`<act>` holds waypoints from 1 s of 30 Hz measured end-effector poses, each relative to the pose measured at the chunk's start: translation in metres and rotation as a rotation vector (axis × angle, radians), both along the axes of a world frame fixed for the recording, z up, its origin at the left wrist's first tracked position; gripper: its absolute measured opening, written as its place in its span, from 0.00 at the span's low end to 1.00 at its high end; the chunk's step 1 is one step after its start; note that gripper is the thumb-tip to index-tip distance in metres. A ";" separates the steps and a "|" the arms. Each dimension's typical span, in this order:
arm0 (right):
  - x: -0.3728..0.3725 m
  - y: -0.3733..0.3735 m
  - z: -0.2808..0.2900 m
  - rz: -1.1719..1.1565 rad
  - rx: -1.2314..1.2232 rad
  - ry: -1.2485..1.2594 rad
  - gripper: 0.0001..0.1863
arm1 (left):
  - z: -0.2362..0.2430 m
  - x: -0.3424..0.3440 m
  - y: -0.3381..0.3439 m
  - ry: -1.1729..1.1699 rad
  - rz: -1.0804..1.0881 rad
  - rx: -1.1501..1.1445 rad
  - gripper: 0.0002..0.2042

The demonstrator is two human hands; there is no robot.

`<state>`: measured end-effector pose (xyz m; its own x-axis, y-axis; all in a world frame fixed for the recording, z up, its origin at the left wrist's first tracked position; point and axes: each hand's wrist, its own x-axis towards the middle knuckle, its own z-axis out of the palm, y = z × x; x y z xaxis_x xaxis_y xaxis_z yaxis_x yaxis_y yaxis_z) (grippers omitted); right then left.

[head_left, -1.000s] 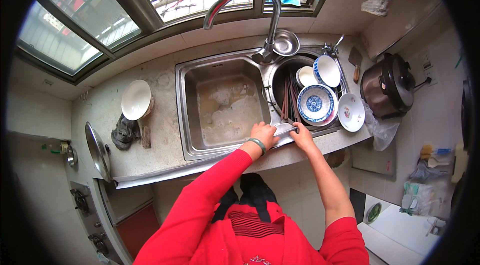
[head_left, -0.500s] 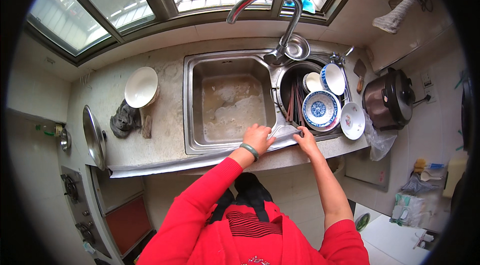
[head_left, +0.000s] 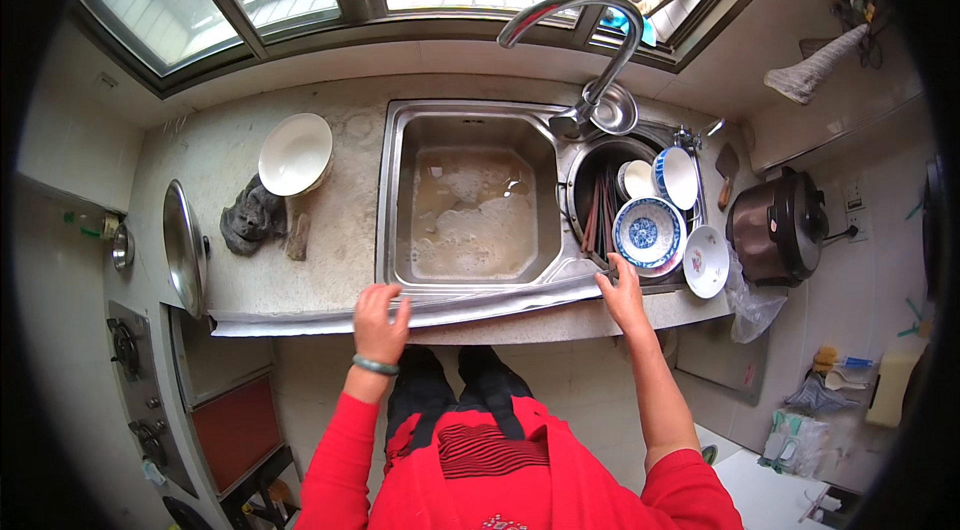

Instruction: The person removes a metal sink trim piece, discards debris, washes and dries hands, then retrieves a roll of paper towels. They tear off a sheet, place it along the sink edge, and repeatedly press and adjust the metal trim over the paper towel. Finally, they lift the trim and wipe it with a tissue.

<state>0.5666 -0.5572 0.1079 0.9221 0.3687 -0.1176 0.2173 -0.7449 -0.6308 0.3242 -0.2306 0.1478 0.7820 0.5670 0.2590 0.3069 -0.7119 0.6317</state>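
Observation:
A long silvery-grey strip (head_left: pixel 300 323) runs along the counter's front edge, in front of the sink. My right hand (head_left: pixel 624 298) pinches its right end, beside the round basin with the dishes. At the strip's middle-left, my left hand (head_left: pixel 380 325), with a green bangle on the wrist, reaches the edge; its fingers are slightly bent and the thumb stands apart, with no grip on the strip visible. The rectangular steel sink (head_left: pixel 395 190) holds cloudy, foamy water (head_left: pixel 470 220).
Chopsticks (head_left: pixel 598 215), a blue-and-white bowl (head_left: pixel 648 233) and other bowls crowd the round basin. The faucet (head_left: pixel 630 40) arches behind. A white bowl (head_left: pixel 296 154), dark cloth (head_left: pixel 252 217) and pot lid (head_left: pixel 184 248) are left. A rice cooker (head_left: pixel 775 225) stands right.
My left hand has moved left along the strip, away from my right hand. My right hand stays at the strip's right end. The view has shifted slightly.

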 end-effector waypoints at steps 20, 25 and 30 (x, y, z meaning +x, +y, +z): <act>-0.174 0.294 0.068 0.577 0.270 0.076 0.17 | 0.002 -0.210 0.137 -0.004 0.218 -0.082 0.05; -0.220 0.345 0.057 0.700 0.231 -0.013 0.17 | 0.000 -0.242 0.167 -0.003 0.176 -0.089 0.04; -0.251 0.370 0.047 0.725 0.147 -0.077 0.18 | -0.003 -0.258 0.187 -0.013 0.122 -0.113 0.04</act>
